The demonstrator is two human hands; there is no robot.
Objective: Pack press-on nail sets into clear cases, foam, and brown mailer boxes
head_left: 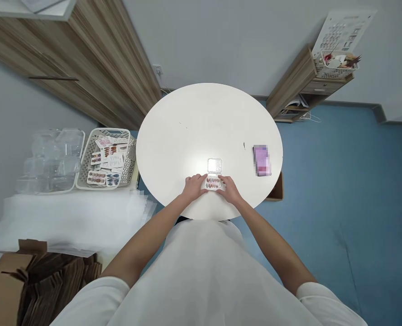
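Note:
A small clear plastic case (213, 189) lies near the front edge of the white round table (208, 113). Its transparent lid (214, 165) is folded back, away from me. Inside sit rows of press-on nails (212, 183) in reddish, pale and bluish tones. My left hand (194, 187) holds the case by its left side, thumb at the near corner and fingers at the far one. On the opposite side my right hand (230, 189) grips it the same way. A purple pixelated item (262, 160) rests toward the table's right edge.
Left of the table stand a white basket (131, 158) of nail sets and cards, clear plastic boxes (51, 158), white sheets (72, 217) and folded cardboard (48, 290). A wooden cabinet (85, 63) is behind them. At right are a shelf unit (296, 81) and a brown bin (277, 190).

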